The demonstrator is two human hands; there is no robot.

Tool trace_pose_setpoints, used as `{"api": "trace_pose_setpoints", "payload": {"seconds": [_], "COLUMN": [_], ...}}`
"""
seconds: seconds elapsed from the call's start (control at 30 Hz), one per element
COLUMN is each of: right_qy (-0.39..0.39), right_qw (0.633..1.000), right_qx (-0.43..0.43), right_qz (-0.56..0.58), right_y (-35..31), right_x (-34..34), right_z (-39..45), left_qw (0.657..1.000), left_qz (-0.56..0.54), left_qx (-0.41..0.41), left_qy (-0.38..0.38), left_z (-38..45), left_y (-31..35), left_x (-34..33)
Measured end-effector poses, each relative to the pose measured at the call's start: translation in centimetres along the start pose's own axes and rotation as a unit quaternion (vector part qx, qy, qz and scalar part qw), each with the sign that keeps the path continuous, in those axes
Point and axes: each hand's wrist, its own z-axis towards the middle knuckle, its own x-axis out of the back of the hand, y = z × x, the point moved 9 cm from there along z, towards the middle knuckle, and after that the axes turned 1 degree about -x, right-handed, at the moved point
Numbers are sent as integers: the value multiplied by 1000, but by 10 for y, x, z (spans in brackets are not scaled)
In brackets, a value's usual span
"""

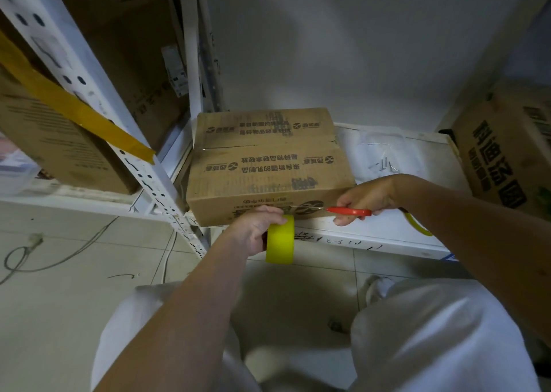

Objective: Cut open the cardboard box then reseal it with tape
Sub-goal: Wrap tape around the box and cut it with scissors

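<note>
A brown cardboard box (268,159) with printed text lies on a low white shelf (381,230), its top flaps closed along a middle seam. My left hand (256,230) grips a yellow tape roll (281,239) at the box's front face. My right hand (368,197) holds red-handled scissors (348,211), whose thin blades point left across the box's front face towards the tape roll.
A second printed carton (507,153) stands on the shelf at the right. A white slotted rack post (98,108) with a strip of yellow tape (74,111) rises at the left, cartons behind it. Cables (59,257) lie on the tiled floor. A yellow loop (417,224) shows under my right forearm.
</note>
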Motion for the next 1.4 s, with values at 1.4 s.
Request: {"api": "trace_pose_setpoints", "payload": {"seconds": [1.4], "right_qy": [58], "right_qw": [987], "right_qx": [-150], "right_qz": [-13], "right_y": [85], "right_x": [8], "right_z": [1], "left_qw": [997], "left_qz": [68], "left_qx": [21], "left_qy": [14], "left_z": [13], "left_y": [-18], "left_x": [8]}}
